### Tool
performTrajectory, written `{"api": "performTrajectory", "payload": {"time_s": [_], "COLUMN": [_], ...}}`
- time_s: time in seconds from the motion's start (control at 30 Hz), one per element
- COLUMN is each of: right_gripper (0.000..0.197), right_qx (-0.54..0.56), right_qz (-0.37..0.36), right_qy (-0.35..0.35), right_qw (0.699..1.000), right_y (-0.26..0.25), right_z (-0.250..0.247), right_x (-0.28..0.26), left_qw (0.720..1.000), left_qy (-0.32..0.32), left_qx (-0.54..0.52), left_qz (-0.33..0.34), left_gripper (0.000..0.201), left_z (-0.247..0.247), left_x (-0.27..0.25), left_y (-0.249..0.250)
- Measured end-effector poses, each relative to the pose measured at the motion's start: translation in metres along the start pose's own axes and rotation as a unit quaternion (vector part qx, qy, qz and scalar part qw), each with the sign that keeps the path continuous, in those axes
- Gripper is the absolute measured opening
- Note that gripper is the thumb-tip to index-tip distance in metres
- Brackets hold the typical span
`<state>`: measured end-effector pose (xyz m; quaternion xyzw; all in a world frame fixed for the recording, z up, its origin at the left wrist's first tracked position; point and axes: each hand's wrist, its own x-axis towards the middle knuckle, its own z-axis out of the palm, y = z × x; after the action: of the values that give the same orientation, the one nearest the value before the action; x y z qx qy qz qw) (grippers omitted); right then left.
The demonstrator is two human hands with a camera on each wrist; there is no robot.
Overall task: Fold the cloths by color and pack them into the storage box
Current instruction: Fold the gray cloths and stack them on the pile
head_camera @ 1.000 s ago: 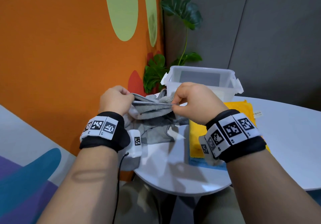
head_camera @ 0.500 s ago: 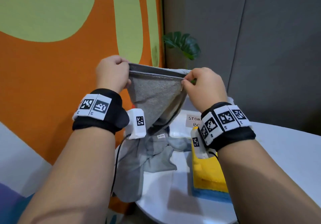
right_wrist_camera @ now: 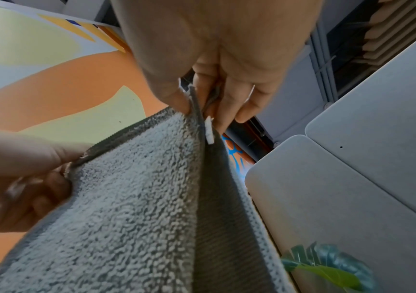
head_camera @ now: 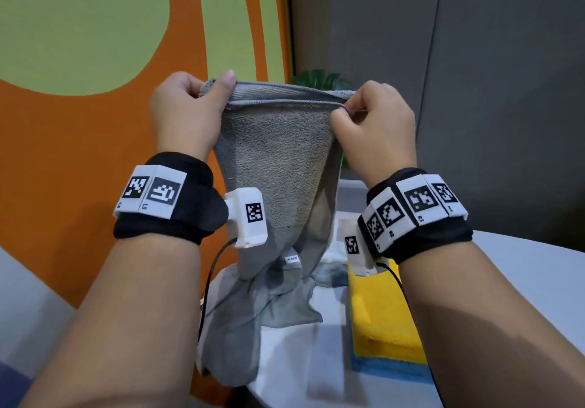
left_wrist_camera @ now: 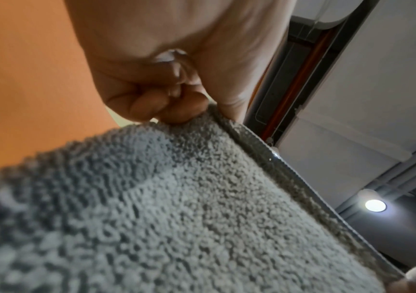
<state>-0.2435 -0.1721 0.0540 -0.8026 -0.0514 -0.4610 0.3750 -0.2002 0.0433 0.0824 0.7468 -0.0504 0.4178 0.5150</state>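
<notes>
A grey terry cloth point(head_camera: 275, 166) hangs in the air, held up by its top edge. My left hand point(head_camera: 186, 113) pinches the left corner; my right hand point(head_camera: 376, 125) pinches the right one. In the left wrist view, curled fingers point(left_wrist_camera: 167, 107) grip the grey cloth point(left_wrist_camera: 176, 208). The right wrist view shows my right hand's fingers point(right_wrist_camera: 227, 103) pinching the grey cloth point(right_wrist_camera: 136, 198) at a doubled hem with a white tag. More grey cloth point(head_camera: 253, 312) lies crumpled on the white table point(head_camera: 522, 281). A folded yellow cloth point(head_camera: 380, 322) rests on a blue cloth point(head_camera: 386, 369). The storage box point(head_camera: 351, 198) is mostly hidden behind the cloth.
An orange and green painted wall point(head_camera: 95, 90) stands close on the left. Grey panels point(head_camera: 474, 75) fill the right background. A green plant point(head_camera: 319, 78) peeks above the cloth. The round table's front edge point(head_camera: 285, 398) curves near my forearms.
Both hands have lifted the grey cloth from table height up in front of me and drawn its top edge taut. The view has tilted upward, hiding most of the box.
</notes>
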Motion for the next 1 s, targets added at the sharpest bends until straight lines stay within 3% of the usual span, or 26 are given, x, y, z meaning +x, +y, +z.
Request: {"api": "performTrajectory", "payload": {"time_s": [0.17,0.23,0.37,0.43,0.53,0.6,0.67,0.8,1.0], "right_gripper": [0.010,0.009,0.006,0.007,0.009,0.010,0.010,0.010,0.015], "right_qx": [0.049,0.069,0.090,0.096,0.115,0.134,0.149,0.162,0.207], "right_qz": [0.018,0.031,0.049,0.051,0.057,0.060,0.063,0.068,0.091], "right_qy": [0.005,-0.012,-0.082,-0.117,-0.168,-0.196,-0.214,-0.238,-0.251], "right_qw": [0.999,0.997,0.991,0.987,0.977,0.970,0.963,0.955,0.941], "right_y": [0.001,0.006,0.018,0.023,0.028,0.029,0.029,0.028,0.028], "right_z": [0.001,0.002,0.009,0.014,0.021,0.024,0.024,0.021,0.020], "right_x": [-0.005,-0.011,-0.031,-0.042,-0.058,-0.066,-0.072,-0.076,-0.081], "left_qw": [0.994,0.986,0.965,0.963,0.953,0.931,0.916,0.938,0.944], "left_qy": [0.025,0.006,-0.083,-0.123,-0.253,-0.353,-0.398,-0.345,-0.328], "left_qx": [0.104,0.163,0.240,0.233,0.168,0.098,0.058,0.020,0.030], "left_qz": [-0.002,-0.023,-0.070,-0.054,0.011,0.010,-0.015,-0.042,-0.026], "left_gripper": [0.049,0.049,0.042,0.040,0.025,0.025,0.030,0.025,0.006], "left_z": [0.000,-0.001,0.004,0.006,0.005,0.004,0.004,0.008,0.013], "left_x": [-0.004,-0.010,-0.032,-0.049,-0.073,-0.087,-0.097,-0.108,-0.116], "left_y": [-0.002,-0.008,-0.020,-0.022,-0.016,-0.012,-0.014,-0.026,-0.032]}}
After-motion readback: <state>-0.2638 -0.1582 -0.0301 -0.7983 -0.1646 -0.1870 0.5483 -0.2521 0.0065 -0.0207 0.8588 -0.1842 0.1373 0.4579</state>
